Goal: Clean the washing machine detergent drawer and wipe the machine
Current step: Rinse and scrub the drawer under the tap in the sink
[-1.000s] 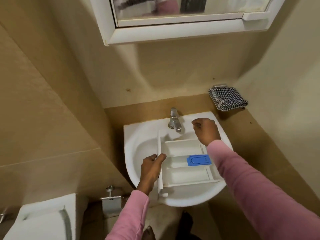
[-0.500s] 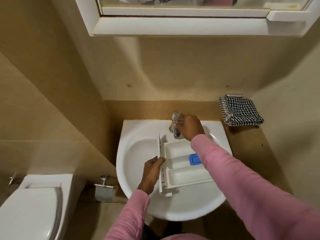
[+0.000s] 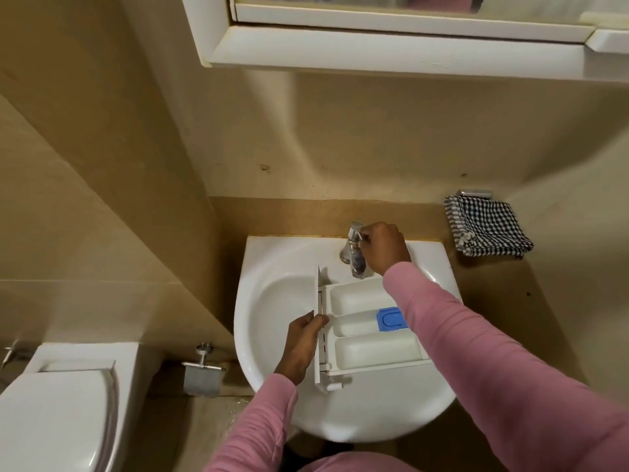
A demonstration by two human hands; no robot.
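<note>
– Left grip (image 3: 304, 342)?
– Curled round the front panel of the detergent drawer (image 3: 357, 296), forearm reaching up from below, holding it across the white basin (image 3: 272, 267).
– Right grip (image 3: 384, 248)?
– Arm stretched over the drawer, fingers closed on the tap (image 3: 354, 257) at the basin's back. A blue insert (image 3: 391, 319) sits in the middle compartment.

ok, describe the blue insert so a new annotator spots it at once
Find the white sink; a white detergent drawer is held over its bowl. The blue insert sits in the drawer's middle compartment. Nothing else there is blue; its neighbours are white.
</note>
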